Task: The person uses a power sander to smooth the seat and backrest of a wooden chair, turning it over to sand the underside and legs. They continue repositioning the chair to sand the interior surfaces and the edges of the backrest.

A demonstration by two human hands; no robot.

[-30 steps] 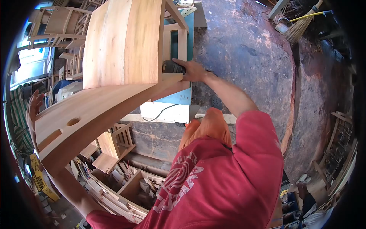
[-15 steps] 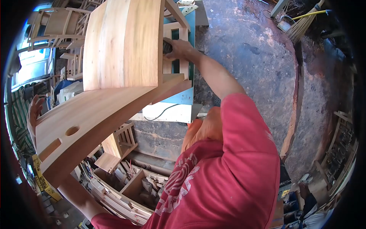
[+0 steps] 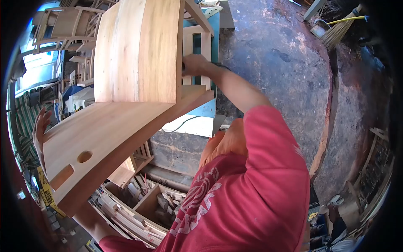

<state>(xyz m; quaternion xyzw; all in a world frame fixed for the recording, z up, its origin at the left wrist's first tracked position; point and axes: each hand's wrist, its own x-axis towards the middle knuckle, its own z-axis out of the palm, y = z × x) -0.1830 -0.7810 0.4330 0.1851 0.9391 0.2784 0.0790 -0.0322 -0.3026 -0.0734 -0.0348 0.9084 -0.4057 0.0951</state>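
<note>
A large wooden piece of furniture fills the upper left, with an upright slatted panel (image 3: 138, 50) and a long board (image 3: 105, 130) that has a round hole and a notch near its end. My left hand (image 3: 41, 128) rests against the far end of this board, fingers apart. Behind the upright panel's right edge, my right hand (image 3: 194, 66) reaches in beside the frame, its fingers partly hidden by the wood. Something dark shows at its fingertips, too small to name.
A blue-topped table (image 3: 205, 108) stands beneath the furniture. Below are bins of wood scraps (image 3: 147, 201) and a small wooden chair (image 3: 124, 173). Stacked chair frames (image 3: 69, 25) stand upper left. A straw broom (image 3: 340, 31) is upper right; a person (image 3: 336, 222) is at lower right.
The furniture appears slightly lower and farther right in view. My right hand has shifted down a little, with more of its fingers now hidden behind the panel.
</note>
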